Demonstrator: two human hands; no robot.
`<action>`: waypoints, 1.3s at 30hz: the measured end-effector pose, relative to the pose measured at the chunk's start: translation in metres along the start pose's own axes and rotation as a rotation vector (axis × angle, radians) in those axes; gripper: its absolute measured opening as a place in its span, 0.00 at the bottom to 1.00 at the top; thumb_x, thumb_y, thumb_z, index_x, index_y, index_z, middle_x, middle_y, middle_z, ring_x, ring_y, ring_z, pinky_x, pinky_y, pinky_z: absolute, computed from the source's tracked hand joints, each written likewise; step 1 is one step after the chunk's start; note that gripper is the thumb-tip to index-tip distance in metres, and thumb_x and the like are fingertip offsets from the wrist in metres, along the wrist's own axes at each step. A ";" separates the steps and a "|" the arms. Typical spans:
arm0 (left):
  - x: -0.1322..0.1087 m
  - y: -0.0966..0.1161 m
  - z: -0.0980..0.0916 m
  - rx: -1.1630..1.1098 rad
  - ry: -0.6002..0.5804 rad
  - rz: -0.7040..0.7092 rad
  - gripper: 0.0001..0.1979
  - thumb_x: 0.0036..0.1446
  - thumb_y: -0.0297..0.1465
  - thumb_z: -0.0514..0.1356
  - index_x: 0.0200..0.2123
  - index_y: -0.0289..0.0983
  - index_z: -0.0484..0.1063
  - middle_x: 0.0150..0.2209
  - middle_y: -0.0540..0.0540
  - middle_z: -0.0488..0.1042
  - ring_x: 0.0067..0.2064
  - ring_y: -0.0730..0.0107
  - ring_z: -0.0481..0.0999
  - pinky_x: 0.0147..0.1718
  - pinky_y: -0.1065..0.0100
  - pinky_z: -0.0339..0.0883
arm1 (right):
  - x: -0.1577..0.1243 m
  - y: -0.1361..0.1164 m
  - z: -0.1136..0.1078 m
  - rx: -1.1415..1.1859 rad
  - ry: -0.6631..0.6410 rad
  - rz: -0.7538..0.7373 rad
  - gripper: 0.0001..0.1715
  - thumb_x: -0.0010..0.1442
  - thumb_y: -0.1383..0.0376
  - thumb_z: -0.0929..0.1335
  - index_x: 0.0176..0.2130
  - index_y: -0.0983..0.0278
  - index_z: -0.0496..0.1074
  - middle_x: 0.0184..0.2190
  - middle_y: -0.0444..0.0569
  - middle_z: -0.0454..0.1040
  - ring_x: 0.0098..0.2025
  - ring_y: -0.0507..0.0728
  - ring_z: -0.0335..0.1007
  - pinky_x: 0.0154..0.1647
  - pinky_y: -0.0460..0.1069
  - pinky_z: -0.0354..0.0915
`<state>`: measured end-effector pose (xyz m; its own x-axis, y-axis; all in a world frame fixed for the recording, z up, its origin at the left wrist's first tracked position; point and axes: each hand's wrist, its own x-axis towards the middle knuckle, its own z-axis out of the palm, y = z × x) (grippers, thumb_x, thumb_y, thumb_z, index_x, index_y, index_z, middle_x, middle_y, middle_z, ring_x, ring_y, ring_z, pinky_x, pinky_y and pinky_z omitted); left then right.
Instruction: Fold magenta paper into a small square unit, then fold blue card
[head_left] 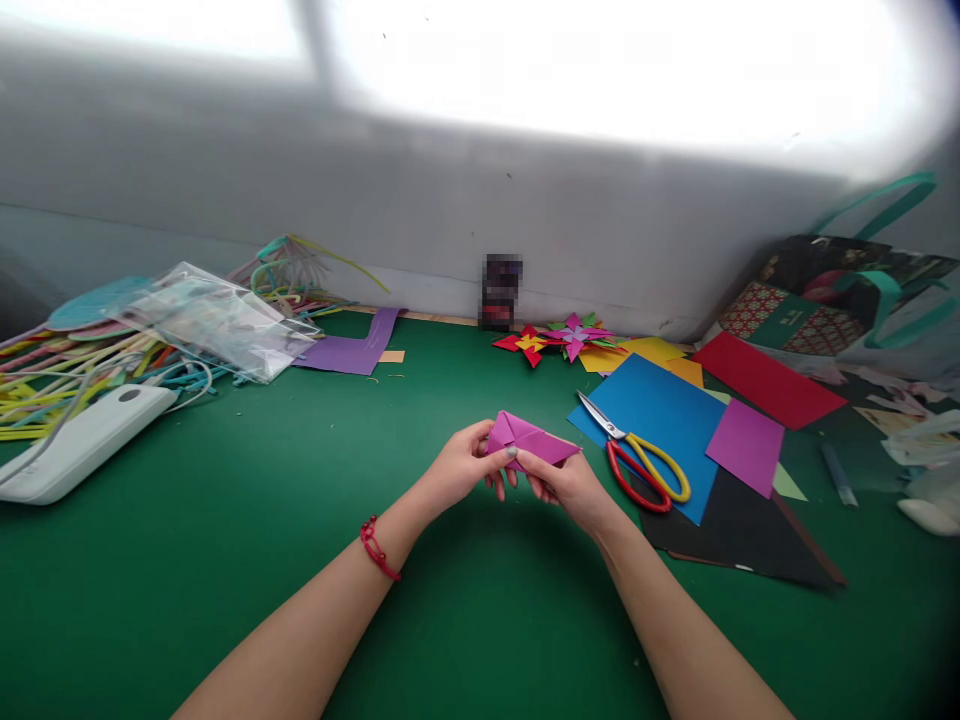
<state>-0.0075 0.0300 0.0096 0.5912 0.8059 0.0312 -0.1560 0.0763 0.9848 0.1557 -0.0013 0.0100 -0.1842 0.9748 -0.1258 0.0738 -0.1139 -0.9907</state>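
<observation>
A folded piece of magenta origami paper (531, 440) is held above the green table, its upper face showing crossing creases and flaps. My left hand (469, 465) pinches its left end, thumb on top and fingers curled beneath. At the right end my right hand (566, 482) grips the same paper, its thumb pressed near the middle close to the other thumb. The fingers under the paper are partly hidden. Scissors (626, 440) with one red and one yellow handle lie just right of my right hand, on a blue paper sheet (652, 400).
Folded paper flowers (574, 338) sit at the back by the wall. Right: a red sheet (769, 380), a magenta square (746, 447), a black sheet (727, 530) and a patterned bag (795, 310). Left: a white power strip (90, 440), coloured strips (45, 385) and purple paper (349, 352).
</observation>
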 end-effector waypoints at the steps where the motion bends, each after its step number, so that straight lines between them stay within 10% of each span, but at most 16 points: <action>1: -0.001 0.003 -0.001 0.007 -0.021 -0.016 0.15 0.52 0.37 0.58 0.38 0.32 0.63 0.26 0.46 0.71 0.26 0.68 0.74 0.20 0.71 0.68 | -0.001 0.000 -0.002 -0.003 -0.028 0.005 0.20 0.54 0.56 0.66 0.19 0.66 0.66 0.12 0.40 0.60 0.14 0.46 0.53 0.14 0.42 0.49; 15: 0.000 -0.004 0.004 -0.049 0.126 -0.003 0.16 0.52 0.38 0.57 0.40 0.33 0.61 0.18 0.49 0.72 0.18 0.67 0.73 0.18 0.70 0.66 | 0.006 0.002 0.016 0.184 -0.048 -0.103 0.13 0.51 0.57 0.68 0.29 0.65 0.66 0.19 0.42 0.68 0.20 0.51 0.64 0.18 0.45 0.61; 23: 0.000 -0.002 0.005 0.020 0.023 -0.041 0.23 0.58 0.48 0.43 0.31 0.33 0.62 0.21 0.45 0.73 0.20 0.70 0.74 0.20 0.72 0.63 | 0.009 0.004 0.001 0.151 -0.038 -0.091 0.18 0.53 0.54 0.67 0.24 0.67 0.66 0.16 0.44 0.68 0.16 0.50 0.63 0.17 0.44 0.60; 31: 0.001 0.000 -0.008 0.088 0.076 -0.110 0.15 0.54 0.42 0.54 0.30 0.34 0.63 0.19 0.50 0.70 0.20 0.70 0.74 0.20 0.71 0.68 | 0.006 0.001 -0.008 0.055 -0.213 0.039 0.18 0.52 0.54 0.66 0.27 0.68 0.67 0.14 0.43 0.67 0.14 0.48 0.60 0.15 0.43 0.57; 39: 0.004 -0.005 -0.002 0.020 0.230 -0.091 0.14 0.54 0.40 0.54 0.30 0.34 0.63 0.20 0.49 0.73 0.21 0.67 0.75 0.22 0.68 0.70 | 0.015 0.010 0.006 0.197 0.144 -0.093 0.31 0.45 0.58 0.72 0.46 0.62 0.59 0.26 0.43 0.73 0.26 0.54 0.70 0.20 0.46 0.66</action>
<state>-0.0058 0.0337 0.0046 0.4063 0.9087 -0.0958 -0.0934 0.1456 0.9849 0.1479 0.0111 -0.0017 -0.0387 0.9985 -0.0391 -0.1320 -0.0439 -0.9903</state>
